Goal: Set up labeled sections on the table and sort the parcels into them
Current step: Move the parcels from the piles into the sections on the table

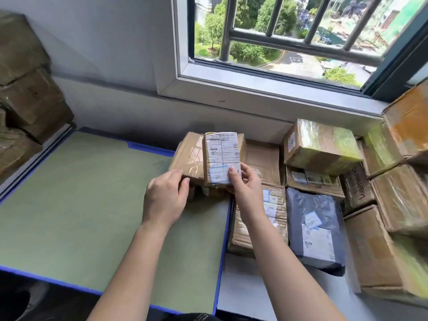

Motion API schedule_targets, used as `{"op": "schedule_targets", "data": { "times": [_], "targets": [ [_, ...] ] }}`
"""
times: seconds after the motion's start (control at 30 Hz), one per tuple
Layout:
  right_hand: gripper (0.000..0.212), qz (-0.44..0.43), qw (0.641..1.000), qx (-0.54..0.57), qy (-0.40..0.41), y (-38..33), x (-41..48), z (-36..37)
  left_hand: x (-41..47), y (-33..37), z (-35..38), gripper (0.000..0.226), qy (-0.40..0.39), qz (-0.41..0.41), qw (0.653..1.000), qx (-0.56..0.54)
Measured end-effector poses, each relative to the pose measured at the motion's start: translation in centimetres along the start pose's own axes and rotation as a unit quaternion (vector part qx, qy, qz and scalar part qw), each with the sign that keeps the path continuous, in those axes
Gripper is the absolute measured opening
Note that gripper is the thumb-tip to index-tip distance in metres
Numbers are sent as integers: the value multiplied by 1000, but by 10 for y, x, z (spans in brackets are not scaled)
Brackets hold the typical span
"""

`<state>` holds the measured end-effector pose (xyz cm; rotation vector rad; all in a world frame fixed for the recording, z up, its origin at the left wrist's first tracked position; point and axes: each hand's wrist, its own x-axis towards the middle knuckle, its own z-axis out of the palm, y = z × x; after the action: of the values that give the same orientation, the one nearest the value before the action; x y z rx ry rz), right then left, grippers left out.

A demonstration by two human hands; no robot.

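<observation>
Box (193, 156): being held at the far right edge of the counter (69, 205).
Left grip (165, 200): clasping the box's near left corner.
Right grip (245, 185): pinching its near edge, thumb pressing the label (221, 154).

The print on the shipping label (222, 154) of the held parcel (192, 158) is too small and blurred to read, as is the handwriting on its blue-edged sticker (218, 175). The fingers of the right hand (246, 185) are mostly hidden behind the parcel, and the left hand (165, 198) covers its near left corner. The brown boxes (27, 89) at the left are blurred and cut off by the edge, and the cartons (405, 195) at the right run past the edge too.
</observation>
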<state>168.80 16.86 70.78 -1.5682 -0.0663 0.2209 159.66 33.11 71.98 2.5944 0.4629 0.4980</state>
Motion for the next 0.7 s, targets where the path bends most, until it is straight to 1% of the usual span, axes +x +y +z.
{"op": "schedule_targets", "data": {
  "times": [0.1, 0.13, 0.2, 0.27, 0.33, 0.43, 0.53, 0.57, 0.67, 0.7],
  "targets": [
    [40, 7, 1000, -2, 30, -6, -4, -22, 2, 19, 9, 51, -4, 28, 1000, 11],
    [39, 3, 999, -6, 42, -9, -5, -31, 3, 27, 13, 51, -5, 39, 999, 13],
    [28, -20, 998, -19, 65, -15, -7, -49, 4, 44, 21, 51, -5, 64, 998, 16],
    [23, -42, 995, -19, 91, -22, -10, -69, 3, 61, 28, 49, -12, 90, 996, 18],
    [27, -65, 990, -22, 122, -29, -14, -89, 3, 79, 36, 49, -22, 111, 993, 19],
    [40, -78, 983, -26, 167, -37, -19, -123, -1, 107, 50, 47, -35, 128, 991, 26],
    [42, -92, 971, -48, 214, -50, -25, -165, -12, 138, 68, 48, -42, 144, 988, 28],
    [41, -97, 969, -58, 218, -55, -28, -180, -17, 148, 76, 48, -42, 149, 987, 28],
    [20, -132, 960, -85, 233, -72, -38, -226, -35, 180, 98, 46, -54, 161, 985, 24],
    [19, -143, 955, -92, 245, -77, -42, -242, -40, 191, 106, 46, -59, 165, 984, 24]
  ]
}}
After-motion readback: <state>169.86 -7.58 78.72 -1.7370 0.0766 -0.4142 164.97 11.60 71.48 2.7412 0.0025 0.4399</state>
